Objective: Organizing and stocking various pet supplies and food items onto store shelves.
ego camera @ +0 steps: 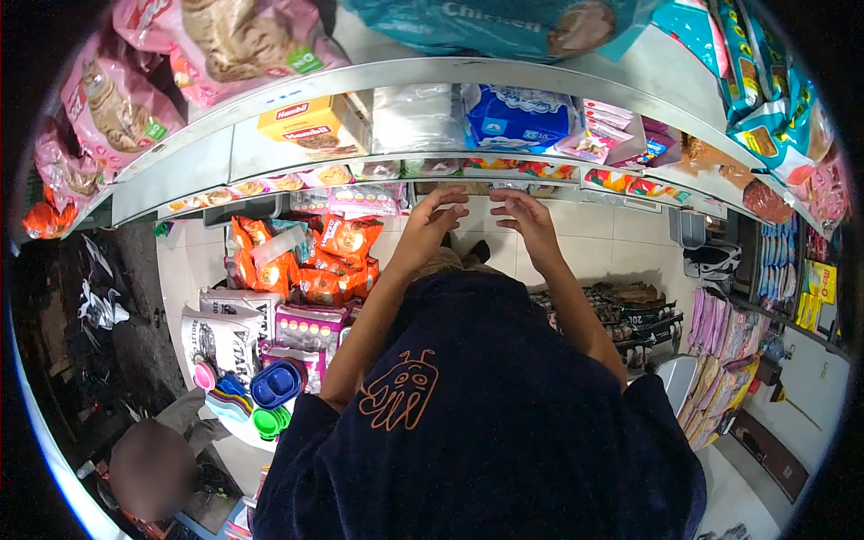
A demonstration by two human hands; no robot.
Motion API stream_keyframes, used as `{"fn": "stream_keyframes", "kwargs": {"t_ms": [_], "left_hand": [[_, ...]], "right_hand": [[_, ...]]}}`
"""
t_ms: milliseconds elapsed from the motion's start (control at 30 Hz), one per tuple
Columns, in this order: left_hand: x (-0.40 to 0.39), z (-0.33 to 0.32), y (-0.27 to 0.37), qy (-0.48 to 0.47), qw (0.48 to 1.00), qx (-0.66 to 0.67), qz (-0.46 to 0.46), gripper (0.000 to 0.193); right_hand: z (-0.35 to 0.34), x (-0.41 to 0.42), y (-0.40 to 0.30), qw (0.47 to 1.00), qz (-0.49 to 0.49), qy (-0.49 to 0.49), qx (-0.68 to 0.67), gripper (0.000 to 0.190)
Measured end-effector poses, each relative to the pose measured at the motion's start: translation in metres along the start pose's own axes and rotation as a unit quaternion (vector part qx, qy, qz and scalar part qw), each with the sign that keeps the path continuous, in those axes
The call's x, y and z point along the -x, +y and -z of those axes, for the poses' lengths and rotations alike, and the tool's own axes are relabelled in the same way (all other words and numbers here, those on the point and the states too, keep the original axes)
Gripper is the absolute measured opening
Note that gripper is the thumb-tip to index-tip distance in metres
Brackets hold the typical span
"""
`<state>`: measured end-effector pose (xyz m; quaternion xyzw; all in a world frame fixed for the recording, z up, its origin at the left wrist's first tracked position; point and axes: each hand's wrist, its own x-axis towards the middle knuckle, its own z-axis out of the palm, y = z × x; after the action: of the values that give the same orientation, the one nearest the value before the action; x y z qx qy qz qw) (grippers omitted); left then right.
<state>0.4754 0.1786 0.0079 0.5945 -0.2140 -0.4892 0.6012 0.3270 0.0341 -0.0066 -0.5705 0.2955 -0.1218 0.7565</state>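
My left hand (437, 219) is raised in front of the shelves with its fingers half curled and nothing in it. Level with it, my right hand (526, 219) also holds nothing, and a gap separates the two. Just beyond both hands is a low shelf row of small colourful packets (432, 167). Above that row stand a yellow box (316, 127), a stack of clear plastic packs (415, 120), a blue diaper pack (518, 116) and pink sachets (597, 131).
Pink cat-food bags (121, 108) and a teal bag (499, 27) fill the upper shelf. Orange bags (331, 263), white sacks (219, 334) and plastic pet bowls (277, 385) stand at left. Dark bags (628, 317) lie at right. A person (152, 469) is at lower left.
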Motion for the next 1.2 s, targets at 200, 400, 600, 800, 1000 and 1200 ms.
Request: {"fn": "stream_keyframes", "kwargs": {"t_ms": [200, 400, 600, 800, 1000, 1200], "left_hand": [[-0.02, -0.023, -0.005, -0.026, 0.999, 0.003, 0.021, 0.031], [-0.032, -0.066, -0.014, -0.029, 0.998, -0.002, 0.05, 0.031], [-0.054, -0.138, -0.039, 0.0, 0.999, 0.019, 0.047, 0.031], [-0.066, -0.237, -0.053, -0.006, 0.997, 0.052, 0.062, 0.031], [-0.073, -0.28, -0.063, -0.027, 0.997, 0.029, 0.064, 0.031], [-0.076, -0.286, -0.071, -0.019, 0.998, 0.024, 0.052, 0.03]], "right_hand": [[0.008, 0.011, -0.004, 0.995, 0.0, 0.066, -0.072, 0.028], [0.062, 0.026, 0.0, 0.998, -0.008, 0.057, -0.04, 0.029], [0.145, 0.039, 0.001, 0.998, -0.01, 0.051, -0.043, 0.03], [0.242, 0.07, 0.003, 0.998, -0.024, 0.051, -0.024, 0.029], [0.288, 0.085, 0.006, 0.998, -0.015, 0.057, -0.025, 0.026], [0.29, 0.085, 0.004, 0.996, -0.008, 0.068, -0.056, 0.027]]}}
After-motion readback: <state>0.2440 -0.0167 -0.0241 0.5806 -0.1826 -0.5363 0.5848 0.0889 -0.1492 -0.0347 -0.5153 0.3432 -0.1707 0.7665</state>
